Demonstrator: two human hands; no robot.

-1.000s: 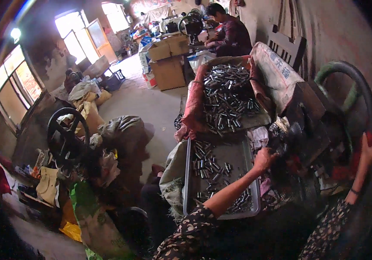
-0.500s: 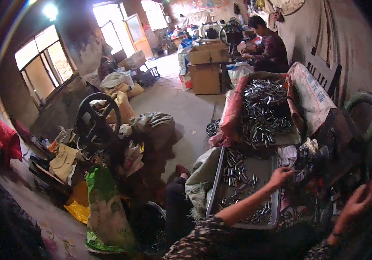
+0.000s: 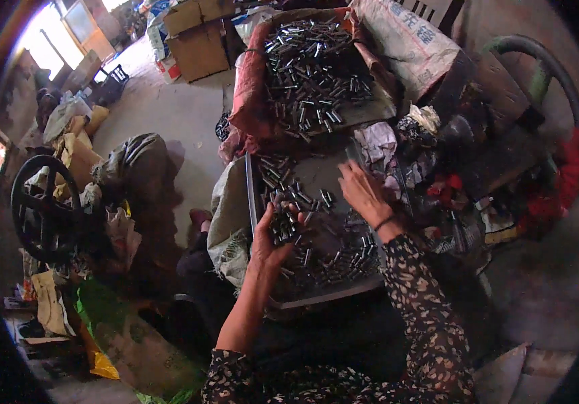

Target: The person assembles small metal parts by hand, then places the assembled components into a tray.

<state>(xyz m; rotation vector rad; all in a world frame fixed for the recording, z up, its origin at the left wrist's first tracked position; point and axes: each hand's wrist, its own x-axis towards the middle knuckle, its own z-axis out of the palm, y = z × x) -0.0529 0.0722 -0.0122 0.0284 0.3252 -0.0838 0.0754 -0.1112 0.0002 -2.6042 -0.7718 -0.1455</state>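
My left hand (image 3: 270, 244) is cupped around a handful of short metal cylinders (image 3: 284, 225), held above the left side of a shallow grey tray (image 3: 323, 296). My right hand (image 3: 365, 194) is over the tray's right side, fingers stretched out and a little apart, with nothing seen in them. Loose metal cylinders (image 3: 343, 262) lie scattered in the tray, thickest near its front and its left edge. Beyond the tray, a large heap of the same cylinders (image 3: 316, 64) rests in a bin lined with red sacking (image 3: 252, 81).
Rags (image 3: 377, 143) and dark clutter line the tray's right side, near a curved bar wrapped in red (image 3: 569, 168). Left of the tray are a pale woven sack (image 3: 230, 229), a black handwheel (image 3: 47, 209) and a green-and-white bag (image 3: 134, 337). Cardboard boxes (image 3: 198, 50) stand farther back.
The view has tipped down toward the tray. My left hand has moved from the tray's right edge to its left side and now holds a handful of cylinders. My right hand has come in over the tray.
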